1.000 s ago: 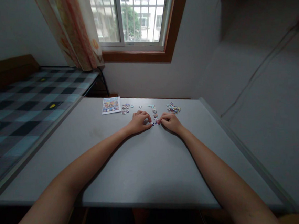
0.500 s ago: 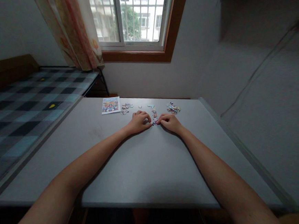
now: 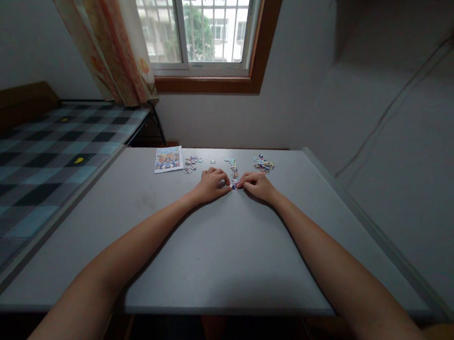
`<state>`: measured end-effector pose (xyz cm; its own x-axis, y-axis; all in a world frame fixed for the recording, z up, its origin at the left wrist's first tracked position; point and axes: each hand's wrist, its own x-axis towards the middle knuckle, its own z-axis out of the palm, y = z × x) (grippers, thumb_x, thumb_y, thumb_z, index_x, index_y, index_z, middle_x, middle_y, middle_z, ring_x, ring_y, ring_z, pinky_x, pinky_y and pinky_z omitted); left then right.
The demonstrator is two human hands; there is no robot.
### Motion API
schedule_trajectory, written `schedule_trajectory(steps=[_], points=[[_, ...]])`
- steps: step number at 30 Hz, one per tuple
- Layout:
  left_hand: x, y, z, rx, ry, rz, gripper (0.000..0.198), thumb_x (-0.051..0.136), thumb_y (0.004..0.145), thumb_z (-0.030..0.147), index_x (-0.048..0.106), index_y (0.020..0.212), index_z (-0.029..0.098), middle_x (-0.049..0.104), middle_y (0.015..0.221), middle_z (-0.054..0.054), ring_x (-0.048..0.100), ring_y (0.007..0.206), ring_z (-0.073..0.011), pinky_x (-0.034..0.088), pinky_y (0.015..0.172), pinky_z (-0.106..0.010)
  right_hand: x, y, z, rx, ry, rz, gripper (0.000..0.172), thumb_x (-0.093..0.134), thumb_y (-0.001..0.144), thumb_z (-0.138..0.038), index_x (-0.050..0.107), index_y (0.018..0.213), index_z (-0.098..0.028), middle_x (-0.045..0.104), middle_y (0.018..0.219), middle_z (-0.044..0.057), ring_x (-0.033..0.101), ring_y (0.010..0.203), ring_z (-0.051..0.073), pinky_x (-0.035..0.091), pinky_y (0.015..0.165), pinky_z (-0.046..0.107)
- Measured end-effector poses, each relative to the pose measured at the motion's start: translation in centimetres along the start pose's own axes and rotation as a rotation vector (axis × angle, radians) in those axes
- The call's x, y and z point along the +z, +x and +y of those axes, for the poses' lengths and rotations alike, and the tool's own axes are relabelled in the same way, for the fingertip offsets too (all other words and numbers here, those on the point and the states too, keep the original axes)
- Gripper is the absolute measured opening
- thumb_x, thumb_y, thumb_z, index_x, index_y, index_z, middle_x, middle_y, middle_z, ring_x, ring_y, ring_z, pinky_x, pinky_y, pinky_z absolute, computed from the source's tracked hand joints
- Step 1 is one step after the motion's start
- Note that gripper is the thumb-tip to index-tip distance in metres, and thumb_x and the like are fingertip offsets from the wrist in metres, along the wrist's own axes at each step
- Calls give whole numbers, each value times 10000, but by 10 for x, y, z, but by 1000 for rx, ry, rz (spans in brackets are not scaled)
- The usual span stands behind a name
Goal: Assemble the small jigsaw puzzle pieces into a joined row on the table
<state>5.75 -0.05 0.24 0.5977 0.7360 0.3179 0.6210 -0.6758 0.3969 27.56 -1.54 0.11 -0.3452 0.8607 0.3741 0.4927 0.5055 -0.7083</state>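
Observation:
A narrow strip of joined jigsaw puzzle pieces (image 3: 234, 170) runs toward me on the white table (image 3: 217, 244). At its near end lies a dark blue puzzle piece (image 3: 234, 187), between my two hands. My left hand (image 3: 214, 184) pinches at the left side of this piece, fingers curled. From the right, my right hand (image 3: 257, 185) presses its closed fingertips against the strip's near end. The fingertips partly cover the pieces there.
A loose heap of puzzle pieces (image 3: 263, 164) lies to the right and a smaller group (image 3: 191, 163) to the left. One single piece (image 3: 213, 161) sits between. A printed picture sheet (image 3: 168, 159) is at the back left. A bed (image 3: 52, 147) adjoins the table's left side.
Both hands stay almost in place, with only slight finger movement. The dark blue piece at the strip's near end has shifted slightly and sits closer between the fingertips.

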Motion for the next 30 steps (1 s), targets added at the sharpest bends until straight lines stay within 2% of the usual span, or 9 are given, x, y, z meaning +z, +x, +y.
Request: schedule_trajectory(steps=[4, 8, 15, 30], points=[[-2, -1, 2, 35, -30, 43, 195, 633, 836, 395, 671, 926, 226, 651, 1064, -37, 493, 1088, -246, 327, 952, -402, 0, -1, 0, 3, -5, 2, 279, 493, 684, -92, 751, 653, -195, 719, 762, 30, 641, 710, 136, 486, 721, 249], [-6, -3, 6, 97, -46, 72, 142, 586, 846, 306, 698, 876, 226, 671, 1011, -25, 516, 1044, -215, 320, 956, -387, 0, 0, 1, -9, 6, 5, 274, 497, 680, -95, 751, 652, -194, 719, 748, 28, 638, 693, 133, 487, 716, 246], [-6, -6, 8, 286, 49, 42, 200, 532, 812, 198, 718, 875, 237, 707, 1001, -2, 526, 1041, -207, 268, 1001, -413, 0, 0, 3, -18, 23, 6, 280, 491, 676, -95, 751, 651, -194, 716, 739, 29, 642, 692, 138, 489, 717, 252], [-8, -5, 9, 303, 16, 5, 229, 521, 805, 195, 735, 881, 217, 726, 999, -13, 550, 1001, -203, 310, 960, -396, 0, 1, 3, -5, 2, -6, 274, 487, 686, -113, 750, 659, -185, 722, 756, 39, 647, 711, 144, 486, 731, 260]])
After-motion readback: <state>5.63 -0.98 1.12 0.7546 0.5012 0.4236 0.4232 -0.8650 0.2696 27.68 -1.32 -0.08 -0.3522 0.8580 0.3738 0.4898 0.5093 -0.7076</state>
